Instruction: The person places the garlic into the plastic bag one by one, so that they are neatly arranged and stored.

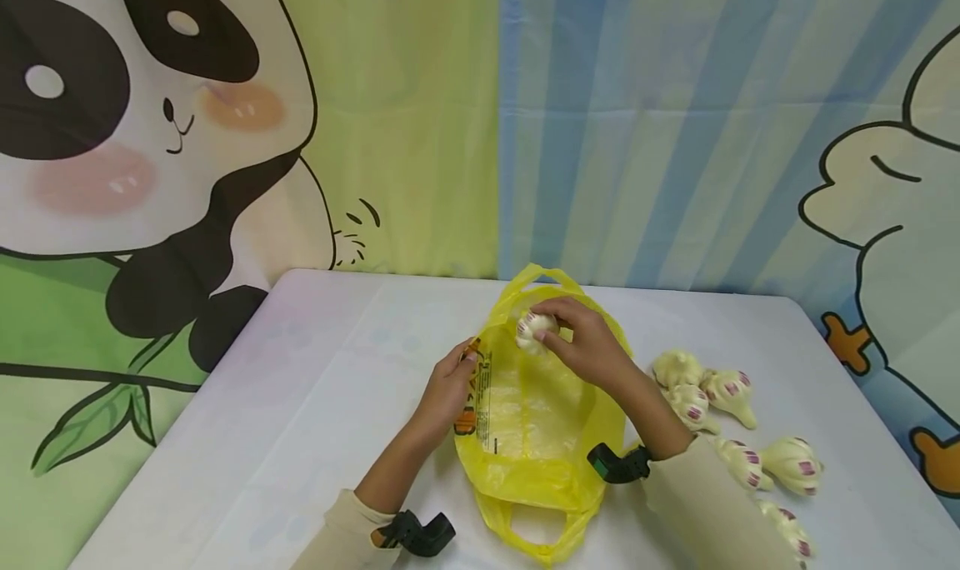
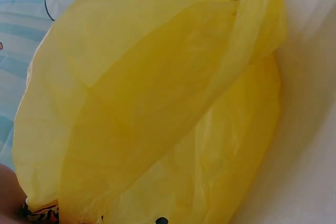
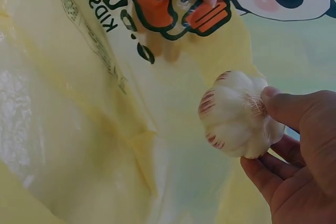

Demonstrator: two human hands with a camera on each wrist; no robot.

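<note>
A yellow plastic bag (image 1: 540,470) with two loop handles and printed lettering lies spread on the table, its mouth held wide. My left hand (image 1: 448,391) pinches the bag's left edge near the print. Over the upper part of the bag, my right hand (image 1: 588,341) grips a garlic bulb (image 1: 534,332) between thumb and fingers. In the right wrist view the garlic bulb (image 3: 239,114) shows white with reddish streaks, and the thumb presses its root end. The yellow bag (image 2: 147,103) fills most of the left wrist view, where only a sliver of the left hand shows.
Several garlic bulbs (image 1: 727,395) lie loose to the right of the bag, some partly behind the right forearm. The white table (image 1: 337,387) ends at the back against a curtain (image 1: 600,120) with cartoon prints. Small black wrist cameras sit on both wrists.
</note>
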